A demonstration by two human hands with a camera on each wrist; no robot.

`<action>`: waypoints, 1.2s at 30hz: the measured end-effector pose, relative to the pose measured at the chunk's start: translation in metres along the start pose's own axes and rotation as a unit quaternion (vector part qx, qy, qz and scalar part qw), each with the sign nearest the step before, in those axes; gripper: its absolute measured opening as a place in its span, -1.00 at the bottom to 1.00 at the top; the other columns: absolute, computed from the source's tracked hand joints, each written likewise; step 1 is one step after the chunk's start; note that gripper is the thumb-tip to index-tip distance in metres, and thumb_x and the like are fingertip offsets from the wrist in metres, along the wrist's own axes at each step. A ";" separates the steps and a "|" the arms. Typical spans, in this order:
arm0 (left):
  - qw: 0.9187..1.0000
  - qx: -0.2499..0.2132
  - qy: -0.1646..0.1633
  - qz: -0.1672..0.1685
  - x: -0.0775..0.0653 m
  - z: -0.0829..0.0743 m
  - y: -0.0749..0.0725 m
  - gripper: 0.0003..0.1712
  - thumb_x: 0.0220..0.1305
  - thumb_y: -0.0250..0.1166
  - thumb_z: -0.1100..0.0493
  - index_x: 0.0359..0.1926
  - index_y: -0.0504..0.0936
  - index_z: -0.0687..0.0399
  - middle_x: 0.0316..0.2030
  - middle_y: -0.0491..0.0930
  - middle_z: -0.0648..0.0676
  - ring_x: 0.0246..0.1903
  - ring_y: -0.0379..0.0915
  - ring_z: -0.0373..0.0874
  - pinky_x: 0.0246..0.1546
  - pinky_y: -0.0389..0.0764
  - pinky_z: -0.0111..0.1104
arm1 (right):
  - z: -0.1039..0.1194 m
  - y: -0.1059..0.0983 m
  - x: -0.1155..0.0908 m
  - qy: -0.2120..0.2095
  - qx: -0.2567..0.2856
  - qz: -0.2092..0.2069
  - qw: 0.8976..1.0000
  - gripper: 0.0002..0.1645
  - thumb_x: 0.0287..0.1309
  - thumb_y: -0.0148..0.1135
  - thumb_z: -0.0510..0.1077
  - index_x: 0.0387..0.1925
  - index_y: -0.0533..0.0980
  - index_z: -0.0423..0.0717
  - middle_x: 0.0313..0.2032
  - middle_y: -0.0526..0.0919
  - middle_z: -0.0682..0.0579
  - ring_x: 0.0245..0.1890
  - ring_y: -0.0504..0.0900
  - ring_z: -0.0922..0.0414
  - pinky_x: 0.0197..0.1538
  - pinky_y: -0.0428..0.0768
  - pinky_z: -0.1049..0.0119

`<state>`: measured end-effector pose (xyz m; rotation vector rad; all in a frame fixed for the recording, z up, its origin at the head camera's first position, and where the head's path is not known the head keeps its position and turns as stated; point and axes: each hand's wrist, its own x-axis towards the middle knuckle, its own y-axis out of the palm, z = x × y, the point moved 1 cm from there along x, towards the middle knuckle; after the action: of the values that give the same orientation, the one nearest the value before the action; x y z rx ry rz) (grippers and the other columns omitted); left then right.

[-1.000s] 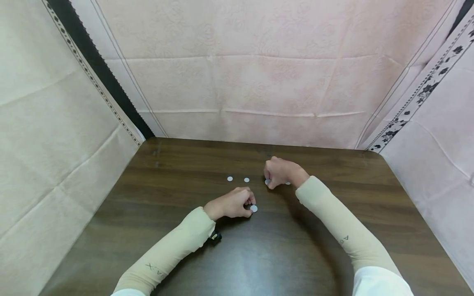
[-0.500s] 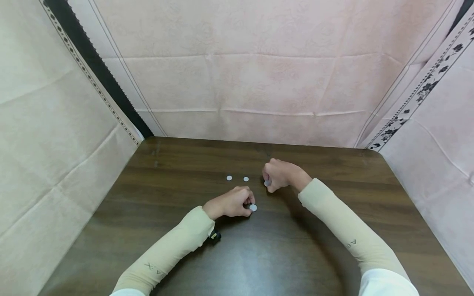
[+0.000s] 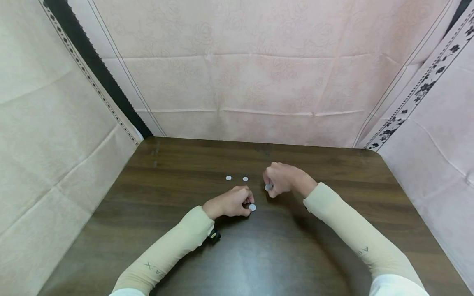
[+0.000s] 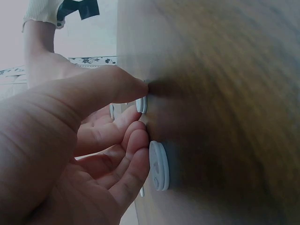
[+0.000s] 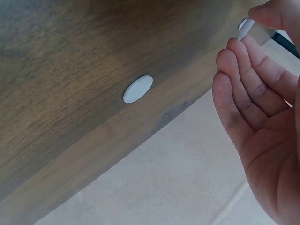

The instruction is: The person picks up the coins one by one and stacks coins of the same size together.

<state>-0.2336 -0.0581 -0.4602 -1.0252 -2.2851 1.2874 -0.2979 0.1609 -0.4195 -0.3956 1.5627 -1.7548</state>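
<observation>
Head view: four white discs on dark wooden table [image 3: 148, 205]. Left hand [image 3: 230, 202] curled, fingertips on disc [image 3: 252, 207] lying at table centre. Right hand [image 3: 281, 179], at 1 o'clock from it, pinches lifted disc [image 3: 268, 187]. Two loose discs [image 3: 228, 178] [image 3: 245, 179] at 11 o'clock, unobstructed

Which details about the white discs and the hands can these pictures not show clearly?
- Head view: the right hand covers most of its disc; the grip is unclear.
- Left wrist view: the table is blurred; the left hand hides farther discs.
- Right wrist view: the pinched disc is edge-on, its face unseen.
- Any markings are too small.
</observation>
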 end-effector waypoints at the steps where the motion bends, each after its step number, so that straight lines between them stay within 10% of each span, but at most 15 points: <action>1: 1.000 0.000 0.001 -0.001 0.000 0.000 0.000 -0.80 0.25 0.47 0.28 -0.13 0.68 0.20 -0.17 0.57 0.08 -0.19 0.48 -0.16 -0.13 0.54 -0.44 | 0.001 0.000 -0.002 -0.002 -0.001 -0.002 1.000 -0.83 0.07 0.50 -0.09 -0.38 0.61 0.00 -0.49 0.65 0.18 -0.55 0.55 0.29 -0.37 0.57 0.40; 36: 1.000 0.000 -0.011 0.004 -0.001 -0.002 -0.001 -0.79 0.27 0.46 0.26 -0.10 0.67 0.19 -0.18 0.55 0.06 -0.21 0.43 -0.19 -0.14 0.53 -0.42 | 0.030 0.027 -0.035 -0.044 0.009 -0.031 0.999 -0.84 -0.02 0.51 -0.12 -0.47 0.62 0.00 -0.61 0.56 0.26 -0.64 0.43 0.38 -0.45 0.49 0.45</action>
<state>-0.2325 -0.0578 -0.4585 -1.0260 -2.2998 1.3076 -0.2460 0.1640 -0.4307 -0.5106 1.4868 -1.7718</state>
